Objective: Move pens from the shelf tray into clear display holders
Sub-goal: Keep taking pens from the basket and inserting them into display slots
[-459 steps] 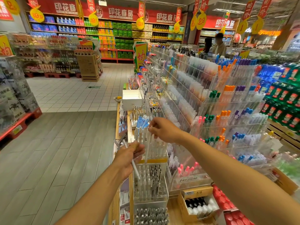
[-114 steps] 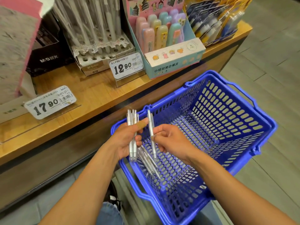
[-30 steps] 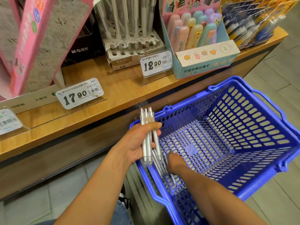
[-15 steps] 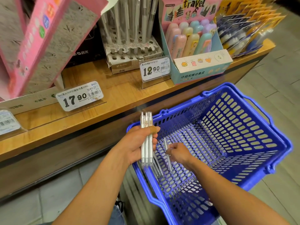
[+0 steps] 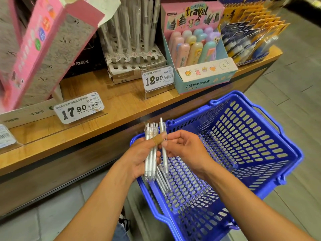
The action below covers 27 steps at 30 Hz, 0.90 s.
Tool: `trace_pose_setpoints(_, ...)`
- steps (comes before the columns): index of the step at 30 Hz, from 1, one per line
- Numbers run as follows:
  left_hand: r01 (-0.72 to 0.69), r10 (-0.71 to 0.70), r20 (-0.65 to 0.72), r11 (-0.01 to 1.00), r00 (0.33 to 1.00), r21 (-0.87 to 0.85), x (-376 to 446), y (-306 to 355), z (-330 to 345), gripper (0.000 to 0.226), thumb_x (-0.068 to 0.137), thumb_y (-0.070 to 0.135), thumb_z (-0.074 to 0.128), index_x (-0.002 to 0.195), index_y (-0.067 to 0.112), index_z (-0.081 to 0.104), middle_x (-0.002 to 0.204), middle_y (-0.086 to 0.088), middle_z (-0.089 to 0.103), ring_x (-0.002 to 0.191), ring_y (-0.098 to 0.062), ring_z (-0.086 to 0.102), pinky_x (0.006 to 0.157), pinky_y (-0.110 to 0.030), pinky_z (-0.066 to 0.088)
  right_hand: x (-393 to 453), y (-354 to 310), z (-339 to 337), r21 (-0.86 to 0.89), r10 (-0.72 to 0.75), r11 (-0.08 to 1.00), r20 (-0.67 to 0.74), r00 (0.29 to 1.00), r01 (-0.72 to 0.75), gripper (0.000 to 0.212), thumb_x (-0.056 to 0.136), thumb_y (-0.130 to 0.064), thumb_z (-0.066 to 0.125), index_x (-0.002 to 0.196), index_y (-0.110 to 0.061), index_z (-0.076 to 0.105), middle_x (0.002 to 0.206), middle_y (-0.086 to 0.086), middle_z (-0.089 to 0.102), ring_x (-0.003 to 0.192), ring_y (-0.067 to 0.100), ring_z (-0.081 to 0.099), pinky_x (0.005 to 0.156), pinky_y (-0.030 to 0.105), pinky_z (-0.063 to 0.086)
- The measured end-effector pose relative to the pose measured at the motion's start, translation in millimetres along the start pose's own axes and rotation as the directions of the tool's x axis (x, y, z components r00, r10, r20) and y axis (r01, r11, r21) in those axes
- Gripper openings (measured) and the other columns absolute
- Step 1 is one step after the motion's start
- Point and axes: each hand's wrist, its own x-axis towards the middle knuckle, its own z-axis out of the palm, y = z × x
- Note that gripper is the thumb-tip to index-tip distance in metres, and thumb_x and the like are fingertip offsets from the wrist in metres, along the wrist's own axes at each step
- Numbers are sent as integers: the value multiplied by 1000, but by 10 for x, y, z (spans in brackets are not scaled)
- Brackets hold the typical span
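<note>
1. Left hand [image 5: 139,157] grips a bundle of clear pens [image 5: 150,152] upright, thumb with a tan bandage across them.
2. Right hand [image 5: 184,150] pinches a single pen [image 5: 163,146] upright, just beside the bundle, top end a bit higher than the others.
3. Both hands close together, fingertips nearly touching, over the near-left corner of the blue basket [image 5: 260,153].
4. More loose pens [image 5: 163,184] lie in the basket bottom under the hands, slanted along the left wall.
5. Basket sits on the floor beside a wooden shelf [image 5: 111,108].
6. On shelf: price tag 17.90 [image 5: 79,107] at left, price tag 12.90 [image 5: 157,78] in the middle.
7. Cardboard pen stand [image 5: 135,61] behind the 12.90 tag, several pens standing in holes, some holes bare.
8. Pastel eraser display box [image 5: 205,75] marked "travel" right of it; yellow carded packs [image 5: 248,37] further right.
9. Pink box [image 5: 43,49] tilted at far left.
</note>
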Motion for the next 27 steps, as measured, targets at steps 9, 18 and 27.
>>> trace_pose_setpoints(9, 1, 2, -69, 999, 998, 45, 27, -18, -64, 11, 76, 13, 72, 77, 10, 61, 61, -4, 53, 47, -13, 49, 43, -23, 45, 338, 295, -266, 102, 128, 983, 205, 970, -151, 19, 80, -23, 71, 78, -6, 63, 73, 11, 69, 59, 17, 64, 57, 25, 51)
trace_pose_setpoints(18, -2, 6, 37, 995, 999, -101, -19, 5, -80, 18, 68, 2, 66, 83, 8, 57, 55, -1, 46, 42, -13, 48, 44, -21, 46, 908, 1971, -279, -786, 433, 507, -123, 893, -354, 5, 91, -9, 55, 86, -8, 55, 92, 23, 54, 80, 28, 51, 67, 36, 40)
trace_pose_setpoints(27, 41, -38, 28, 995, 999, -91, -49, 16, -70, 18, 68, 13, 72, 79, 12, 57, 61, 1, 50, 41, -7, 44, 39, -18, 39, 917, 2094, -139, -873, 396, 382, -140, 907, -302, 25, 94, -29, 62, 90, -10, 46, 82, 9, 51, 75, 27, 50, 64, 33, 41)
